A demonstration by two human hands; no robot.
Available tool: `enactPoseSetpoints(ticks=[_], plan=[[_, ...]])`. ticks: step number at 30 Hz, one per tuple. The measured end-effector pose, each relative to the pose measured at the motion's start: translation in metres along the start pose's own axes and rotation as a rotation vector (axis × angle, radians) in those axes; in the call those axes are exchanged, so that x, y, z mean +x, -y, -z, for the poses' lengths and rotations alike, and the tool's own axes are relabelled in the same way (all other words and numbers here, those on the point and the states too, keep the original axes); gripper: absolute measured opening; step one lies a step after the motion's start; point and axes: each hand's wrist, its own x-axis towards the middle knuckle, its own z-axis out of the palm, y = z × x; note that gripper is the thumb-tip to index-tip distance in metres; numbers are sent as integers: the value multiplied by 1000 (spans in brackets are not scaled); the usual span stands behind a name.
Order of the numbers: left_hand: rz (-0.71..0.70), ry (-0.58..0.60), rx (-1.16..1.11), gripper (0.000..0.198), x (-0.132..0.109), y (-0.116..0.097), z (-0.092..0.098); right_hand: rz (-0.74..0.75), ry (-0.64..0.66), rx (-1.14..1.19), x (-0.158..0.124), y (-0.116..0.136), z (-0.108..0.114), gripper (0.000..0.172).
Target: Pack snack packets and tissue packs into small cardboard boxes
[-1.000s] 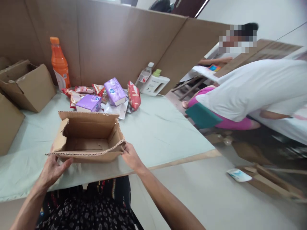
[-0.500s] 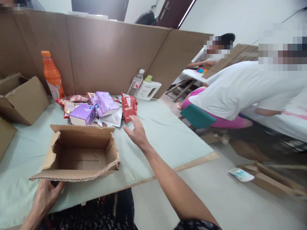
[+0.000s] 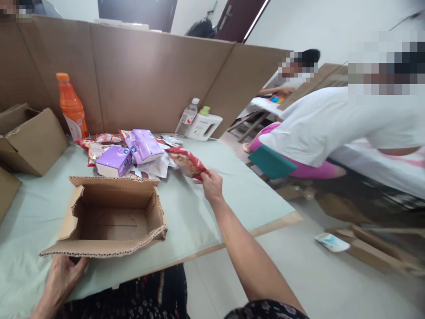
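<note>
My right hand (image 3: 212,184) is closed on the near end of a red snack packet (image 3: 187,163), which is tilted up beside the pile. An open cardboard box (image 3: 113,248) stands in front of me, with no items visible inside. At its near side my left hand (image 3: 66,272) grips the box below the front flap, its fingertips hidden under the cardboard. Behind the box lie two purple tissue packs (image 3: 114,160), one higher than the other, on top of several red and silver packets (image 3: 154,167).
An orange drink bottle (image 3: 71,106), a clear bottle (image 3: 187,118) and a white jug with a green cap (image 3: 204,125) stand by the cardboard partition (image 3: 149,79). Another cardboard box (image 3: 43,146) is at left. A person in a white shirt (image 3: 318,119) sits at right.
My right hand has closed on the red packet and drawn it toward me and to the right, tipping it over. My left hand stays at the box.
</note>
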Motion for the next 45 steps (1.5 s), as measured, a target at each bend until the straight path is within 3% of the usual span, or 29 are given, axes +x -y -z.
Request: enactPoseSetpoints(ticks=[4, 7, 10, 12, 15, 18, 20, 22, 24, 27, 31, 36, 38, 41, 43, 45], plan=[[-65, -112, -68, 48, 7, 3, -4, -16, 60, 220, -40, 2, 40, 31], [-155, -207, -235, 59, -1, 4, -5, -12, 100, 337, -74, 10, 71, 38], [-262, -365, -393, 75, -26, -1, 2, -2, 115, 415, -102, 22, 105, 36], [-405, -475, -470, 77, -45, -12, 9, 12, 121, 449, -119, 31, 124, 32], [-575, -490, -569, 67, -71, -37, 21, 32, 167, 462, -146, 50, 139, 28], [-585, -203, -636, 68, -88, -63, 26, 10, 289, 430, -179, 72, 132, 26], [-540, 60, -737, 84, -96, -79, 25, -50, 399, 418, -202, 85, 117, 27], [-454, 278, -869, 98, -102, -92, 21, -130, 520, 417, -226, 95, 98, 32], [-302, 390, -944, 93, -108, -102, 17, -182, 629, 416, -246, 98, 81, 37], [-92, 344, -1021, 70, -112, -109, 10, -175, 726, 392, -264, 94, 67, 42], [-27, 204, -1238, 65, -108, -112, 3, -132, 808, 455, -268, 81, 66, 50], [75, 51, -1411, 45, -104, -110, -9, -78, 939, 607, -288, 55, 44, 98], [129, 32, -1439, 38, -105, -107, -14, -137, 957, 583, -306, 43, 27, 97], [159, 25, -1422, 33, -106, -104, -17, -204, 880, 526, -326, 31, 12, 82], [149, 19, -1368, 36, -106, -103, -14, -211, 867, 526, -330, 32, 11, 74], [137, 51, -1321, 45, -105, -105, -10, -213, 940, 553, -327, 36, 17, 71]])
